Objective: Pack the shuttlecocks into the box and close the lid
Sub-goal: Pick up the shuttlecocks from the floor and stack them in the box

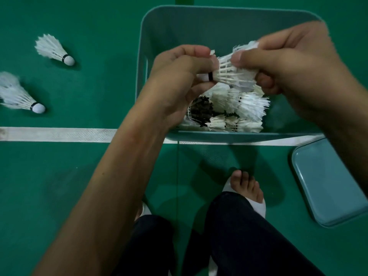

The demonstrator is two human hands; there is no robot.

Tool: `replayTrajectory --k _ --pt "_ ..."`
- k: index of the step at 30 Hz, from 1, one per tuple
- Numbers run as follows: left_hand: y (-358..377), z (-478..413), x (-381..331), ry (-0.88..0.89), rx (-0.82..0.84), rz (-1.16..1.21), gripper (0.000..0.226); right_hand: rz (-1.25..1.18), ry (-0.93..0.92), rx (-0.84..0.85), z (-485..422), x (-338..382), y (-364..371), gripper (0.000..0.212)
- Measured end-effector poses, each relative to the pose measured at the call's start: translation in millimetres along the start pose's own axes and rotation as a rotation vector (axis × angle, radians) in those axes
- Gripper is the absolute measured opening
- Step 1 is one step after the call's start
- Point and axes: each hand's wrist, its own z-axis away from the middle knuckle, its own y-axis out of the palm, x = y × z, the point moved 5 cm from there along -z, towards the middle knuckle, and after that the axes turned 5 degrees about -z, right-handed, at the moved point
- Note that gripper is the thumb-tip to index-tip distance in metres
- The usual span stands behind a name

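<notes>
Over the box (179, 26), left hand (179, 76) and right hand (294, 66) fingers (251, 56) pinch a frayed shuttlecock (233, 74)

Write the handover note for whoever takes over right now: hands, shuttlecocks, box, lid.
Left hand pinches the cork end of one shuttlecock; right hand grips its feathers, above the open box.
Done: a pile of shuttlecocks lies in the box.
To do: drop this one in, collect the two loose shuttlecocks on the floor at left, fit the lid, which lies at right.

The box (219, 26) and lid (334, 182) were teal. The floor (79, 176) was green with a white line (59, 134). Each shuttlecock (233, 74) was white, black-banded.
</notes>
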Motion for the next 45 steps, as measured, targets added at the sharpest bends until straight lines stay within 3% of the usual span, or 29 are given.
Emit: replayTrajectory --k 2,4,6,9,14,23,25,30,37,40,45 --pt "-11 0 -2 0.107 -0.127 -0.301 0.01 0.117 0.043 0.0 4 -1 -4 0.023" --pt "-18 -1 -9 0.268 -0.263 -0.902 0.014 0.249 0.141 0.059 7 -11 0 0.023" --pt "-14 -7 -9 0.261 -0.181 -1.422 0.016 0.299 0.254 0.12 8 -23 11 0.023" --pt "-9 -17 1 0.07 0.063 -1.711 0.013 0.281 0.354 0.154 3 -42 30 0.024" --pt "2 -29 10 0.109 0.099 -1.836 0.008 0.212 0.446 0.205 -4 -63 56 0.003" --pt "-14 -52 17 0.145 0.126 -1.72 0.013 0.08 0.561 0.249 -10 -64 46 0.021" --pt "-17 -53 14 0.165 0.125 -1.677 0.021 0.077 0.569 0.246 -10 -68 45 0.022" --pt "-11 -49 5 0.281 0.09 -1.61 0.017 0.073 0.606 0.273 -9 -73 45 0.021" --pt "-24 -50 20 0.036 0.184 -1.701 0.035 0.11 0.621 0.28 -8 -81 45 0.022" --pt "-23 -50 24 0.027 0.256 -1.715 0.044 0.062 0.652 0.264 -5 -85 47 0.026" --pt "-21 -51 23 0.08 0.291 -1.708 0.039 0.039 0.628 0.29 -8 -85 45 0.022"
